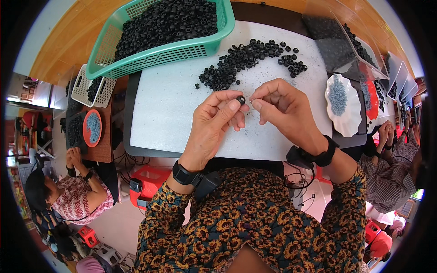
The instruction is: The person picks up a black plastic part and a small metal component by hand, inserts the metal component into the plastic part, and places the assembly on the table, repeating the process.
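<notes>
Between the thumb and forefinger of my left hand (210,119) is a small round black part with a hole (241,99). Its other fingers curl loosely below. Close by on the right, my right hand (291,113) is closed in a pinch, thumb against fingertips; whatever it pinches is too small to make out. Both hands are over a white sheet (166,111) on the table, fingertips a short gap apart. Beyond them lies a loose heap of similar black parts (227,67), with several strays at its right end.
A green basket (159,61) full of black parts stands at the far left. On the right, a scalloped white dish (348,125) holds blue-grey granules (337,96), near a clear bin (359,50). People (86,195) sit at tables on both sides; an orange dish (86,136) lies leftward.
</notes>
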### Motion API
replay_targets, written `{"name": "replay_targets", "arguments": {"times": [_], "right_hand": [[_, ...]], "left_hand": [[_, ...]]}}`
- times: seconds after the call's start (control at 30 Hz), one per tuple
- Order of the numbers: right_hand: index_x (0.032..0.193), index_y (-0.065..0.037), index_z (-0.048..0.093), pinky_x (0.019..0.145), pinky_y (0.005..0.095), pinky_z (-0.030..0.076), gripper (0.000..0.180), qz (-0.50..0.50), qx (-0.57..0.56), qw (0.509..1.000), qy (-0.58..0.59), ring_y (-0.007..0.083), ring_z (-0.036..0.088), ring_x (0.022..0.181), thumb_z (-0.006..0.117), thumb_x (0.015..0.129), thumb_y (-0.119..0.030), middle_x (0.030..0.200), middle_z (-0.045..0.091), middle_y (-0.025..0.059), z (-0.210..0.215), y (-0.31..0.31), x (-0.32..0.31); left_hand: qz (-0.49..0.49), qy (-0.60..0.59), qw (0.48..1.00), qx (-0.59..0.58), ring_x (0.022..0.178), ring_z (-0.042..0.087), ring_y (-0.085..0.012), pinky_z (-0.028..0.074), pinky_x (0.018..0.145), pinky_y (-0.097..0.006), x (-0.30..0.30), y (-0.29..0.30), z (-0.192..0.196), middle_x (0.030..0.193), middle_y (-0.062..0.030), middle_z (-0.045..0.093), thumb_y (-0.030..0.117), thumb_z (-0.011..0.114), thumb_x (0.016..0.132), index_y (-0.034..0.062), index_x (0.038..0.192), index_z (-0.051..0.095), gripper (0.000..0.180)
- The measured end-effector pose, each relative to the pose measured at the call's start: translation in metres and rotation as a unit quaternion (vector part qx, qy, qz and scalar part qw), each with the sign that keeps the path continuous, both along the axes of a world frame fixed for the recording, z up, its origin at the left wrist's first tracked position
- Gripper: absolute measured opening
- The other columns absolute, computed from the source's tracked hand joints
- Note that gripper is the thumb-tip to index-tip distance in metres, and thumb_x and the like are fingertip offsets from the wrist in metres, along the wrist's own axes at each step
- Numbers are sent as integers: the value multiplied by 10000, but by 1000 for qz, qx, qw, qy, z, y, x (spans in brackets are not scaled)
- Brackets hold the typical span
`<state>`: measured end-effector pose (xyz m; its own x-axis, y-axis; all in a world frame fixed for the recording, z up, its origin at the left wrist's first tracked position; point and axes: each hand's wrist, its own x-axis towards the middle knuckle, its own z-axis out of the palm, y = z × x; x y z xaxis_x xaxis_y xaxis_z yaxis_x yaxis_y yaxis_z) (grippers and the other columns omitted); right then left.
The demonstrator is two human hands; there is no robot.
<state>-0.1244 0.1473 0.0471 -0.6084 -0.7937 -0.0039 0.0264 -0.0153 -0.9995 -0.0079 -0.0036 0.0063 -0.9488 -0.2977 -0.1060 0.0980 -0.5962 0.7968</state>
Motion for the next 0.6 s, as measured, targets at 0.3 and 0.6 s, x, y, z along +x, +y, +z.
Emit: {"name": "replay_targets", "arguments": {"times": [0.3, 0.6], "right_hand": [[1023, 12, 582, 626, 209, 480, 152, 6, -15, 1000, -26, 67, 579, 706, 643, 906, -65, 870, 644, 38, 0, -2, 2], [1022, 16, 579, 631, 214, 478, 146, -1, -13, 1000, -25, 61, 566, 694, 629, 915, -71, 850, 634, 28, -1, -5, 3]], "left_hand": [[6, 39, 999, 22, 711, 608, -122, 473, 601, -244, -4, 2, -2, 908, -80, 673, 109, 619, 950, 21, 1123, 593, 195], [44, 11, 999, -10, 663, 555, -99, 439, 587, -222, -3, 9, 2, 874, -47, 646, 155, 596, 968, 4, 1116, 640, 216]]}}
